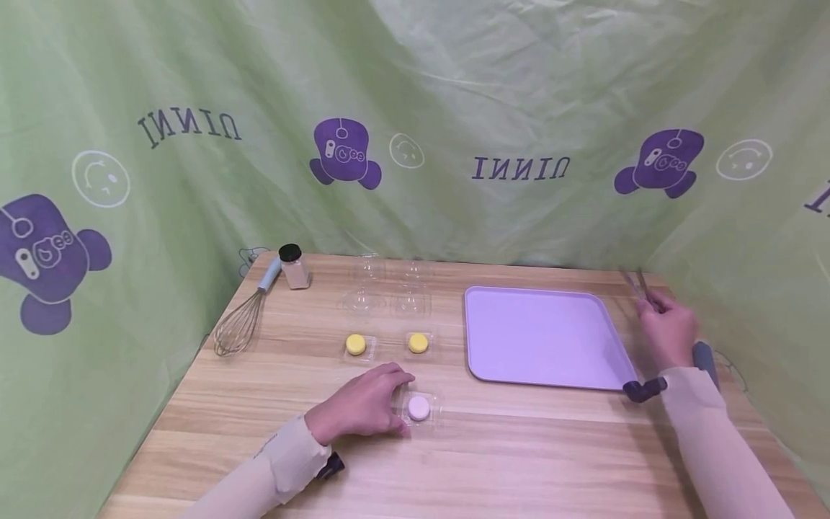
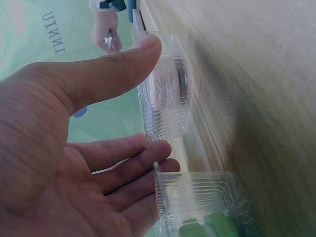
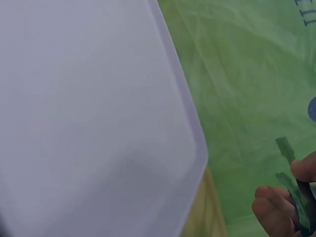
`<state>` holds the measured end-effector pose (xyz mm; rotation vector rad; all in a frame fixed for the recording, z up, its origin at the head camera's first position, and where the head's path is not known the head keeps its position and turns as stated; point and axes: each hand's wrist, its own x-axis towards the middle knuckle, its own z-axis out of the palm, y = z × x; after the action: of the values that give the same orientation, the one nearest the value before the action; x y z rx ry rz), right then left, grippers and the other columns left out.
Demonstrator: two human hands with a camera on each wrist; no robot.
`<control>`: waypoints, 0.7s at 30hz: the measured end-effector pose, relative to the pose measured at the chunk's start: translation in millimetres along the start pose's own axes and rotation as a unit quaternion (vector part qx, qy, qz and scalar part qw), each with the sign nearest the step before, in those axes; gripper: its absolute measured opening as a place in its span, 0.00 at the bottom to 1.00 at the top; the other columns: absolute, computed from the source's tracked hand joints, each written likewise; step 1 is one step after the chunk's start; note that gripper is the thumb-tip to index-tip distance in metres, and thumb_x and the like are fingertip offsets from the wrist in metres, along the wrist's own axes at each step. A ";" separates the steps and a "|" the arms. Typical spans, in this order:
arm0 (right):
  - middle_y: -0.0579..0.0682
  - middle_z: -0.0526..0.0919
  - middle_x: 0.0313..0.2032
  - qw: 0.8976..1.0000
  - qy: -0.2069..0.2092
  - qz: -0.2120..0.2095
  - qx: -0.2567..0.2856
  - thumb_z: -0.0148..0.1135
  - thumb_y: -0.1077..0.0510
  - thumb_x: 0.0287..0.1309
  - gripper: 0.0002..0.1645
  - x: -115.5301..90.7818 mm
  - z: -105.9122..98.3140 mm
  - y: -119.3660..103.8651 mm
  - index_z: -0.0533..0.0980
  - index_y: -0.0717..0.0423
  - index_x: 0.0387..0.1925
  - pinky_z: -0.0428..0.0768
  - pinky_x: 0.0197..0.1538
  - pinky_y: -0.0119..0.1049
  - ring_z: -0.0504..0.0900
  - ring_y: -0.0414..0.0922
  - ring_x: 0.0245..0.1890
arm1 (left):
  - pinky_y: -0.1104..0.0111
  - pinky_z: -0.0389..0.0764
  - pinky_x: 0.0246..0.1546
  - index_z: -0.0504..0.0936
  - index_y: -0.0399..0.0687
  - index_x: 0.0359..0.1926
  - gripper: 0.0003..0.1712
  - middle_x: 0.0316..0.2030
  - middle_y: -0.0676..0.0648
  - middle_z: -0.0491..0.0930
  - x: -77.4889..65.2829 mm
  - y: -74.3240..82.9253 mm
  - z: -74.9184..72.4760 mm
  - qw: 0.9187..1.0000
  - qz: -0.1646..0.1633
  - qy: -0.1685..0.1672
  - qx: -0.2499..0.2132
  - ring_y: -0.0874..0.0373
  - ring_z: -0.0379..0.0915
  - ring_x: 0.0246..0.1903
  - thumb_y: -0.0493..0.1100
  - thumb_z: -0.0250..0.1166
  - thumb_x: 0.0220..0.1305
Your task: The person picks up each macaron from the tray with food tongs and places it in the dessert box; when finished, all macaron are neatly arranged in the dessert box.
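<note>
My left hand (image 1: 366,404) spans a small clear plastic box (image 1: 433,398), thumb at one side and fingertips at the other. Inside the box sits a pale pink macaron (image 1: 418,409). The left wrist view shows the thumb lapping over the ribbed box wall (image 2: 163,126), the fingers at its opposite edge. At the far right, beyond the purple tray (image 1: 545,339), my right hand (image 1: 671,331) grips metal tongs (image 1: 642,288). Their two arms stand apart, with nothing between the tips (image 3: 282,143), and point toward the back edge.
Two yellow macarons, one left (image 1: 355,344) and one right (image 1: 418,343), sit in clear boxes behind the pink one. Several clear plastic domes (image 1: 410,299) stand farther back. A whisk (image 1: 241,324) and a black-capped jar (image 1: 296,270) are at the back left. Green printed cloth (image 1: 441,209) hangs around the table.
</note>
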<state>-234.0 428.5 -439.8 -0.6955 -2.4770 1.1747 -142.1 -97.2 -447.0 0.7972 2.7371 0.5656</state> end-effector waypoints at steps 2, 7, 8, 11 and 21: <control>0.60 0.78 0.64 1.000 -0.014 0.013 -0.018 0.57 0.44 0.70 0.32 0.3 -0.2 7.2 0.69 0.50 0.71 0.74 0.37 0.15 0.77 0.26 0.37 | 0.56 0.82 0.61 0.78 0.46 0.65 0.47 0.57 0.50 0.80 0.3 -0.2 0.5 1.000 0.001 0.002 -0.001 0.53 0.76 0.60 0.57 0.81 0.42; 0.60 0.73 0.68 0.997 -0.040 0.033 -0.063 0.51 0.43 0.72 0.33 -0.6 -1.0 22.3 0.65 0.50 0.73 0.79 0.57 0.39 0.76 0.56 0.65 | 0.56 0.82 0.61 0.77 0.45 0.65 0.48 0.57 0.50 0.80 0.4 -0.1 1.5 1.000 0.004 0.005 -0.001 0.53 0.77 0.59 0.57 0.81 0.42; 0.60 0.73 0.69 0.996 -0.043 0.032 -0.069 0.50 0.44 0.72 0.33 -0.8 -0.6 24.9 0.65 0.50 0.73 0.78 0.62 0.46 0.73 0.60 0.69 | 0.56 0.82 0.61 0.77 0.45 0.65 0.48 0.56 0.50 0.80 0.3 0.0 1.6 1.000 0.004 0.005 -0.001 0.53 0.77 0.59 0.57 0.81 0.42; 0.60 0.71 0.69 0.995 -0.051 0.033 -0.075 0.51 0.47 0.72 0.32 -2.2 0.8 31.6 0.64 0.50 0.73 0.70 0.71 0.58 0.69 0.63 0.71 | 0.56 0.83 0.60 0.78 0.45 0.64 0.47 0.56 0.50 0.80 0.0 0.4 1.3 1.000 0.003 0.006 -0.002 0.53 0.77 0.59 0.57 0.81 0.42; 0.64 0.65 0.72 0.990 -0.076 0.010 -0.117 0.49 0.46 0.72 0.35 -7.7 3.3 40.8 0.59 0.51 0.76 0.66 0.70 0.65 0.63 0.70 0.72 | 0.56 0.83 0.58 0.77 0.46 0.65 0.47 0.57 0.50 0.80 -0.7 -0.1 1.7 1.000 0.005 0.008 0.006 0.54 0.77 0.58 0.57 0.81 0.43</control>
<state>-217.2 444.5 -474.5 -0.7165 -2.7729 0.9861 -141.0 -97.1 -448.5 0.8134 2.7540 0.5606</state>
